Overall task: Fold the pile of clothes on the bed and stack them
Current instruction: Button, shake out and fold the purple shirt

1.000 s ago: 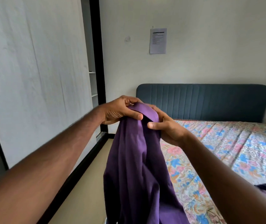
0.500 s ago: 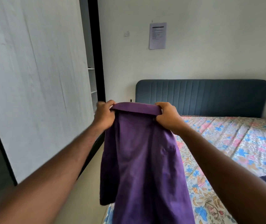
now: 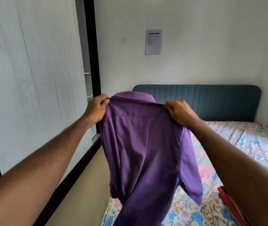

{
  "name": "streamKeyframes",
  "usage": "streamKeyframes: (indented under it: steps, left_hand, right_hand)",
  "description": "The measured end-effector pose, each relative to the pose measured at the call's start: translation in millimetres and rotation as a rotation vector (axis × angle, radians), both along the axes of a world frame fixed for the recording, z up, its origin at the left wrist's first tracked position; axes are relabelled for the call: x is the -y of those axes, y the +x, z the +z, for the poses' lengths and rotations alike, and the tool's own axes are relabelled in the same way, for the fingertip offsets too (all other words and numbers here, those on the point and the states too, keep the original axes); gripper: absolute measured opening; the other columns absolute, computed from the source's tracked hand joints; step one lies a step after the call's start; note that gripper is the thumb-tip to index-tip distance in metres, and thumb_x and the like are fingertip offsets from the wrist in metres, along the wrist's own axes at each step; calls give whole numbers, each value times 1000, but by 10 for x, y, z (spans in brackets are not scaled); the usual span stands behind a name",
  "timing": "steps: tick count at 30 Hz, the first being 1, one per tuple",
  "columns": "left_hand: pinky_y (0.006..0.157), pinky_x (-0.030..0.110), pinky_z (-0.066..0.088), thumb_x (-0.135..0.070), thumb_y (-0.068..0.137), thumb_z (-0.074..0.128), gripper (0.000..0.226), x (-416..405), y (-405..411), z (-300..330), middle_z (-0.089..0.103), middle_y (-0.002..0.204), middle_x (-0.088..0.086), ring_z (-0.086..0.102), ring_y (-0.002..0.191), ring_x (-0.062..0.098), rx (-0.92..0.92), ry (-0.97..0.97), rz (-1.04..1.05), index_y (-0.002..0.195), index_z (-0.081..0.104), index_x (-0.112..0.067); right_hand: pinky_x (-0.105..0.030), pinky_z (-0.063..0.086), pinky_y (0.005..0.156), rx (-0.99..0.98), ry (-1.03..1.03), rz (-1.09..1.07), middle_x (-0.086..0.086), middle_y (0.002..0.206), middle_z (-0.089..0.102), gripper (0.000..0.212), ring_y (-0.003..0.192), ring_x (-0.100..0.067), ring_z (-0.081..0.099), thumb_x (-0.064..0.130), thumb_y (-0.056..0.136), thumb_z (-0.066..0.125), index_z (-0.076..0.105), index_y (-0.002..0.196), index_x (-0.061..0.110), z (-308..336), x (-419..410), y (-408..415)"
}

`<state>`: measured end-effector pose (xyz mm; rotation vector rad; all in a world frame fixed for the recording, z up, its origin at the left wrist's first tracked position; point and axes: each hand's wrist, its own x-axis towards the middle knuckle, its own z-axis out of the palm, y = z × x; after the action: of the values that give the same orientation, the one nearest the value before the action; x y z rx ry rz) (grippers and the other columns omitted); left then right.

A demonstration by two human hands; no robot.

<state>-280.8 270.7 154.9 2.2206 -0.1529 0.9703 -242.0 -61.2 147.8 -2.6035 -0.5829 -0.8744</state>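
Note:
A purple collared shirt (image 3: 144,149) hangs in the air in front of me, its back toward the camera. My left hand (image 3: 96,107) grips its left shoulder and my right hand (image 3: 179,112) grips its right shoulder, holding the top edge taut. The collar rises between my hands. The shirt's lower part drapes down to the near corner of the bed (image 3: 252,144), which has a floral sheet. A bit of red cloth (image 3: 227,203) shows at the lower right, mostly hidden by my right arm.
A dark blue headboard (image 3: 211,101) stands against the far wall under a taped paper notice (image 3: 153,41). A white sliding wardrobe door (image 3: 32,79) with a black frame lines the left side. A narrow strip of beige floor (image 3: 84,196) runs between wardrobe and bed.
My hands have moved apart from a bunched hold at the collar to the two shoulders, spreading the shirt out wide and lifting it a little.

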Motion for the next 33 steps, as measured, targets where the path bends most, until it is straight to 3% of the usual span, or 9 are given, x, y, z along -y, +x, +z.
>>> streamKeyframes:
  steps: [3,6,8,11,15,21,27,31,33]
  left_hand:
    - [64,26,37,-23,100,61,23,100,-58,424,63,78,9,53,69,20,218,4,3,91,66,-2]
    - [56,20,37,-39,87,78,33,61,-141,832,62,69,4,52,61,14,124,147,-77,79,69,-8]
    - [62,23,42,-31,88,77,24,-60,-189,980,67,78,8,57,71,18,-45,236,-78,83,73,-8]
    - [83,32,48,-27,100,61,24,-246,-223,1036,71,102,14,62,91,22,-148,39,-197,103,74,-7]
    - [78,33,41,-31,105,51,35,-134,-316,1130,64,91,9,56,85,19,122,-115,-186,99,66,0]
    - [74,34,39,-14,102,53,22,-134,-528,1416,64,85,17,59,82,32,217,370,49,86,63,-2]
    - [72,31,33,-16,105,48,23,-78,-750,1466,60,79,8,53,80,27,272,120,75,84,58,-13]
    - [73,46,46,-26,106,44,31,-39,-945,1590,68,91,23,61,86,42,435,8,234,91,59,-4]
    - [69,43,44,-32,106,48,35,-49,-1139,1698,68,89,25,62,85,43,485,60,235,93,61,-2]
  right_hand:
    - [-44,49,74,129,222,-2,-25,100,71,20,91,-46,64,13,101,46,65,104,10,495,81,20]
    - [-40,44,72,257,443,-40,-22,102,70,24,89,-43,61,21,102,42,65,105,16,955,141,-69]
    - [-41,45,71,283,403,-96,-21,99,71,28,87,-45,62,34,102,46,66,96,16,1117,217,-89]
    - [-39,45,73,226,237,-110,-18,87,72,35,87,-42,64,42,100,56,69,80,16,1268,404,-133]
    - [-38,47,79,288,348,55,-7,83,67,20,88,-33,64,24,101,55,68,89,13,1474,528,-290]
    - [-46,46,74,501,345,-373,-22,102,69,42,91,-49,63,53,105,39,58,103,15,1520,517,-588]
    - [-43,44,70,457,228,-310,-21,105,65,37,92,-45,62,37,109,36,57,103,7,1500,669,-804]
    - [-39,34,67,559,338,-352,-16,100,63,24,87,-41,60,30,108,37,54,108,13,1543,808,-1122]
    - [-39,35,65,633,296,-355,-13,98,64,27,84,-40,61,37,108,37,54,109,17,1588,884,-1292]
